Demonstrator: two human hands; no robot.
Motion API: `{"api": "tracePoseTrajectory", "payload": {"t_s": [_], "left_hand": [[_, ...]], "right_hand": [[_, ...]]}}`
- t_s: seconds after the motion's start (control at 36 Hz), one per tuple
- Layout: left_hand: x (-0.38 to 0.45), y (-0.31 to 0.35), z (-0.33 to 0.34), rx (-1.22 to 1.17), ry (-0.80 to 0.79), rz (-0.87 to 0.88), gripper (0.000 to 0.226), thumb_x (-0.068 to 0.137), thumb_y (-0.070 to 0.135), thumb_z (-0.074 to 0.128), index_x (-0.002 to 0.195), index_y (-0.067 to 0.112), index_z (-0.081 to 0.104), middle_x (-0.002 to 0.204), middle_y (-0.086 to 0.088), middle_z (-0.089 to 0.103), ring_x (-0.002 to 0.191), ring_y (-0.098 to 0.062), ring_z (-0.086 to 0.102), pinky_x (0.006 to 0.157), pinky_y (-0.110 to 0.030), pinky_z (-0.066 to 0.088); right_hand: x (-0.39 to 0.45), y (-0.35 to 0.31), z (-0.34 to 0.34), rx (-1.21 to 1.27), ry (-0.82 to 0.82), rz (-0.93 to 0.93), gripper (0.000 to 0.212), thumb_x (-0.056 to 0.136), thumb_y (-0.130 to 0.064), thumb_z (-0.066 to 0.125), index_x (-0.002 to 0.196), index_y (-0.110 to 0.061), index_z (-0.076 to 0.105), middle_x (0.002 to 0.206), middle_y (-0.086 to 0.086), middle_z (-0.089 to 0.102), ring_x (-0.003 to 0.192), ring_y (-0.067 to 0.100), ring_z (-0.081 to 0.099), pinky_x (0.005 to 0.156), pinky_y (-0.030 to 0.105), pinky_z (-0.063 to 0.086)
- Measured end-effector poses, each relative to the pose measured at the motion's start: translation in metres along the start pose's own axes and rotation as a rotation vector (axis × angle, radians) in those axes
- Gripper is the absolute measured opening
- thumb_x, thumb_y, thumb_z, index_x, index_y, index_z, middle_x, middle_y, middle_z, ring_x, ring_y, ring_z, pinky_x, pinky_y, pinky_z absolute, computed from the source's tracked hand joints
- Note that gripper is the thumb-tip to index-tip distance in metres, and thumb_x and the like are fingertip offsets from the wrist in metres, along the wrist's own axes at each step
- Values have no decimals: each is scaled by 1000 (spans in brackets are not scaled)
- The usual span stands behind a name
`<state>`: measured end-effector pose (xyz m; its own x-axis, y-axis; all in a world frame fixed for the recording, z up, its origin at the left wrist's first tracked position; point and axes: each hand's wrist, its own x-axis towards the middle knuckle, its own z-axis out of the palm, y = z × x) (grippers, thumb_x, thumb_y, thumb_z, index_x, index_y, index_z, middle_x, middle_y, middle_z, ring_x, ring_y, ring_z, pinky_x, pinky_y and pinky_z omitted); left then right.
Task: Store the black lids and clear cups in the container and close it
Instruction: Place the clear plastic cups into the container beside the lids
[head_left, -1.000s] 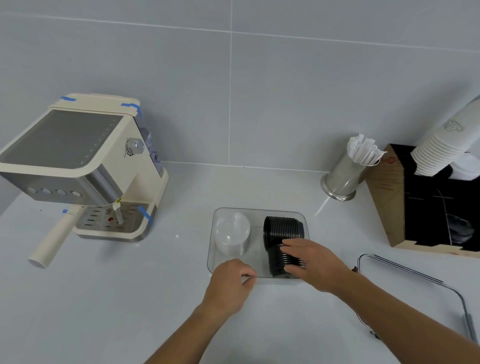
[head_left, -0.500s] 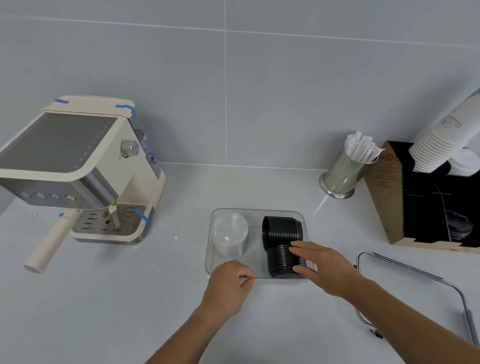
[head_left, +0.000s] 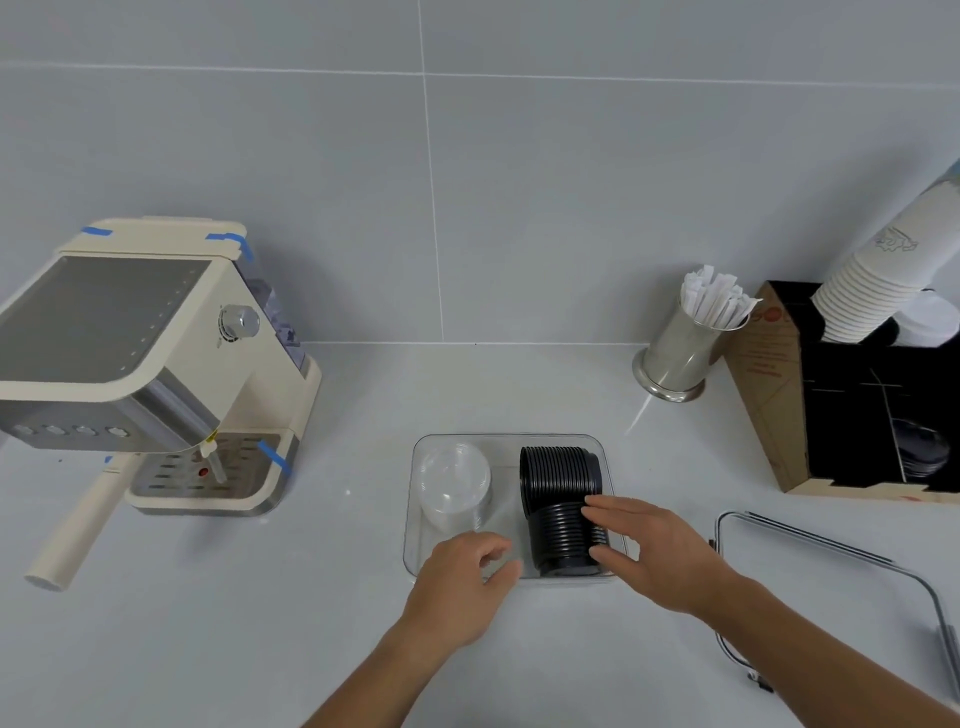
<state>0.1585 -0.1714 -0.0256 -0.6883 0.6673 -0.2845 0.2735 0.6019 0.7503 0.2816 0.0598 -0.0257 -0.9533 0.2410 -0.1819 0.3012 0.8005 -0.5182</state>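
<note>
A clear plastic container (head_left: 509, 439) stands on the white counter in front of me. Inside it, a stack of clear cups (head_left: 454, 486) lies on the left and a curved stack of black lids (head_left: 558, 488) lies on the right. My left hand (head_left: 462, 582) pinches the container's front rim. My right hand (head_left: 660, 556) is open at the right side of the black lids, fingertips at the stack, holding nothing. The container's clear lid (head_left: 810, 538) lies flat on the counter to the right, apart from the container.
A cream coffee machine (head_left: 130, 364) sits at the left with its handle sticking out toward me. At the back right are a steel holder (head_left: 675, 353) of wrapped straws and a cardboard box (head_left: 769, 395) with stacked paper cups (head_left: 872, 280).
My right hand has slid off the top of the black lids toward the right and opened its fingers. My left hand stays on the container's front rim.
</note>
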Motion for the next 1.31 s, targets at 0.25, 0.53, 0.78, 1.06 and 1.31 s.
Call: {"api": "tracePoseTrajectory", "payload": {"t_s": [0.25, 0.53, 0.78, 1.06, 1.31], "left_hand": [[46, 46, 1, -236, 68, -91, 27, 98, 26, 52, 120, 18, 66, 110, 15, 65, 99, -2, 61, 81, -7, 41], [83, 49, 16, -214, 149, -145, 34, 97, 23, 52, 73, 4, 66, 60, 3, 56, 56, -9, 48, 55, -19, 38], [85, 40, 22, -277, 143, -120, 35, 91, 21, 61, 58, 9, 57, 54, 4, 52, 55, -10, 46, 58, -25, 40], [75, 36, 23, -362, 107, -145, 10, 86, 18, 72, 77, 23, 74, 72, 14, 68, 66, 1, 61, 61, -3, 43], [74, 36, 22, -270, 65, -162, 19, 87, 22, 70, 69, 28, 69, 69, 12, 66, 63, -2, 58, 57, -3, 41]], "right_hand": [[25, -8, -2, 12, 134, 49, 42, 91, -27, 67, 131, -18, 62, 139, -4, 59, 127, 12, 55, 110, 22, 34], [62, -10, -15, -80, 18, 100, 47, 99, -32, 52, 145, -24, 46, 156, -10, 37, 142, 10, 38, 114, 23, 28], [64, -5, -17, -118, -56, 96, 47, 99, -37, 51, 145, -27, 46, 155, -9, 39, 144, 12, 34, 118, 22, 20], [49, -3, -4, -40, 108, 51, 33, 91, -16, 66, 124, -16, 69, 137, 1, 61, 127, 19, 58, 112, 23, 28], [39, -8, 0, -32, 191, 10, 31, 90, -14, 64, 120, -12, 71, 133, 3, 64, 123, 18, 61, 109, 34, 44]]}}
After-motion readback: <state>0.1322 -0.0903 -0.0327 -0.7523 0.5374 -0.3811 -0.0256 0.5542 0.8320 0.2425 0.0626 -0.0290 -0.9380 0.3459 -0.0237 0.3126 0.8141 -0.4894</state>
